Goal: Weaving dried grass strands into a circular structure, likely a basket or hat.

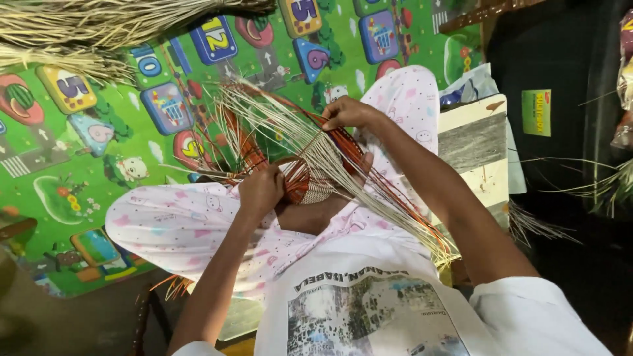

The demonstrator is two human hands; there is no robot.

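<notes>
A small woven basket base [308,186] of tan and orange-brown straw rests on my lap, with long loose straw strands [277,122] fanning out to the upper left and lower right. My left hand [260,190] grips the left rim of the woven piece. My right hand [349,113] is above it, pinching a few thin strands between the fingers and pulling them upward. Both arms reach in from the bottom of the view over my white printed shirt and pink patterned trousers.
A green children's play mat [99,138] with coloured number tiles covers the floor. A bundle of dry straw [99,29] lies at the top left. A wooden block [471,142] and plastic bags sit to the right, beside a dark area with more strands.
</notes>
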